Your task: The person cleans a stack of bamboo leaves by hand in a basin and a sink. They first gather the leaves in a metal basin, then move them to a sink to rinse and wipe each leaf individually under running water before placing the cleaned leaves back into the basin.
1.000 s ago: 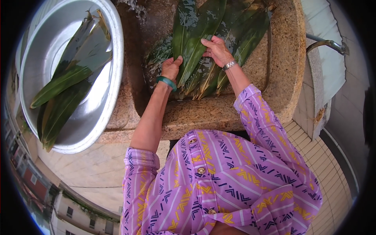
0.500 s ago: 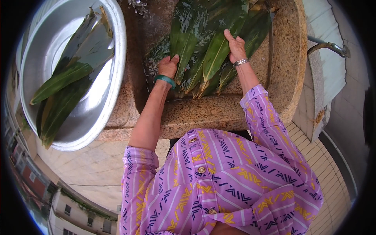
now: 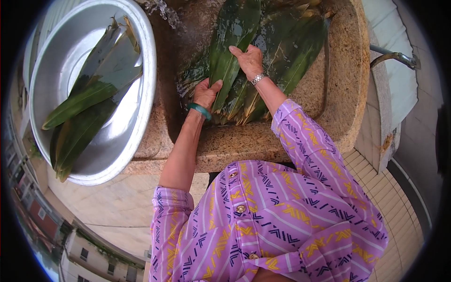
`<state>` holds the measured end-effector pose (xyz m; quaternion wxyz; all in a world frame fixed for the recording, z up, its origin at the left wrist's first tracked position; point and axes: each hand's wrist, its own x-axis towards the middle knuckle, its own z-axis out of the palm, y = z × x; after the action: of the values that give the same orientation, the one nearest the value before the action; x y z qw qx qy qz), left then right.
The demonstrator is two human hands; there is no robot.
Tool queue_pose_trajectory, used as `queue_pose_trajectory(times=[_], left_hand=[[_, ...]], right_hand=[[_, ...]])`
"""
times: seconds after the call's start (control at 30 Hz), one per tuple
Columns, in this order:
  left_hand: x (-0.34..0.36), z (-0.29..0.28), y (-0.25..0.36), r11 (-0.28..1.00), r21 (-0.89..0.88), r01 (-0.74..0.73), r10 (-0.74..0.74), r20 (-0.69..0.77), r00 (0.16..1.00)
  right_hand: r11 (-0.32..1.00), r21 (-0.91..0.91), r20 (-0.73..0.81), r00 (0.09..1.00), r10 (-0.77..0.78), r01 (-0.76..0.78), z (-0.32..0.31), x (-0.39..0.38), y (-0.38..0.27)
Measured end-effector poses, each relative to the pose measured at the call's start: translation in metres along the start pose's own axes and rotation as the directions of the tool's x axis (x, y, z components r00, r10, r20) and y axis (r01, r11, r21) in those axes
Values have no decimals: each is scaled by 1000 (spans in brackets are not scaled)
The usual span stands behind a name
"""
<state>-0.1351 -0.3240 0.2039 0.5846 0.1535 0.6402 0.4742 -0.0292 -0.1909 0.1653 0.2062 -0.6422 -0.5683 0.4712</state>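
A long, broad, wet green bamboo leaf [image 3: 228,77] lies over others in the stone sink [image 3: 183,157]. My left hand [image 3: 205,95], a green bangle at its wrist, pinches the leaf's left edge near its lower end. My right hand [image 3: 249,62], wearing a metal-banded wristwatch [image 3: 258,78], is closed on the same leaf higher up, its thumb on the top face and its other fingers partly hidden. Several more leaves [image 3: 300,51] lie overlapped in the water to the right, stem ends toward me.
On the left stands a large metal basin [image 3: 149,70] with several leaves [image 3: 87,110] in it, some resting over its rim. Water [image 3: 164,13] pours in at the sink's upper left. A metal pipe [image 3: 397,56] juts out beyond the right rim.
My right hand has moved left, from a leaf in the middle to the one my left hand holds. My left hand has shifted slightly. The water stream shows more.
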Motion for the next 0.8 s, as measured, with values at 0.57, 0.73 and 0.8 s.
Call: queue_pose_trajectory(times=[0.57, 0.73, 0.8], left_hand=[[54, -40, -65, 941, 232, -246, 271, -83, 959], [51, -11, -18, 998, 41, 55, -54, -27, 998], [64, -21, -30, 995, 98, 20, -5, -149, 989]], right_hand=[[277, -503, 498, 537, -681, 818, 17, -1, -26], [272, -542, 528, 574, -626, 795, -10, 35, -9], [356, -549, 247, 554, -795, 756, -21, 41, -26]])
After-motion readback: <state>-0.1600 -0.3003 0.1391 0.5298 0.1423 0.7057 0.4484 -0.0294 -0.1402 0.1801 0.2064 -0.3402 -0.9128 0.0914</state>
